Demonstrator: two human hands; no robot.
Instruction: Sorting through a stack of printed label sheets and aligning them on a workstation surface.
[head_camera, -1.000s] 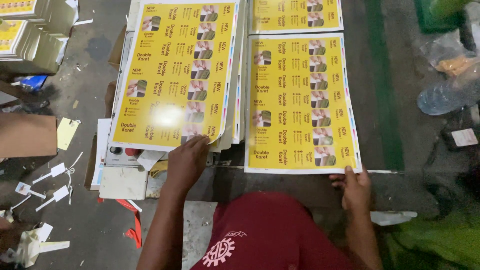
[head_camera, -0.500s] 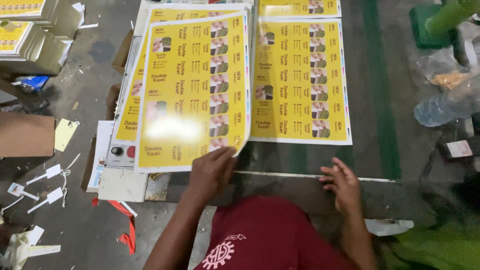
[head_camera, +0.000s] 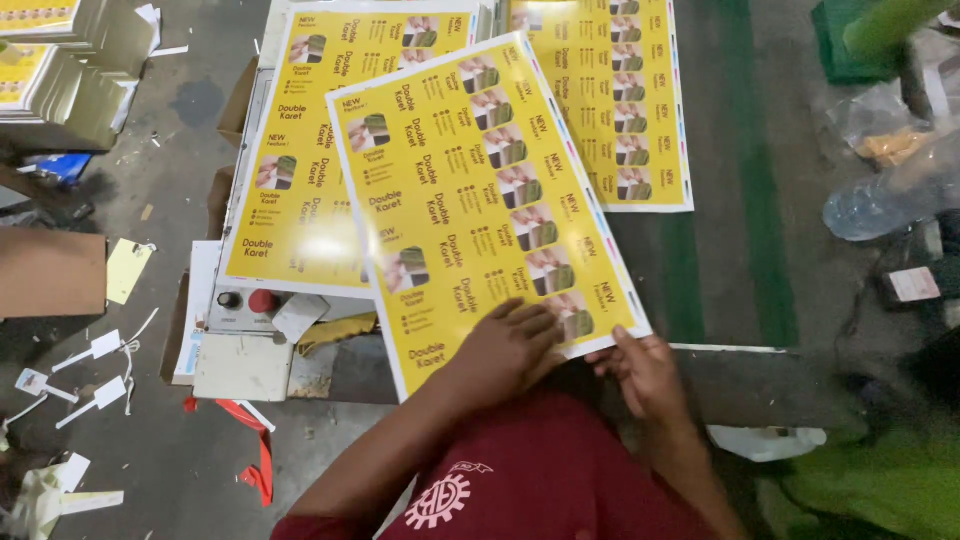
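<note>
Grey shop floor with paper scraps all over is what I'm looking down at, with a dark work surface above my hands. I'm pressing my left hand flat, fingers spread, on the near end of a yellow printed sheet, which is lying tilted. My right hand is pinching the sheet's near right corner, thumb on top, fingers tucked under where I can't see them. Further out from my left hand a stack of the same yellow sheets is sitting partly under the tilted one, and another yellow pile is lying beyond my right hand, cut off by the top edge. Both forearms are coming up past my red shirt.
</note>
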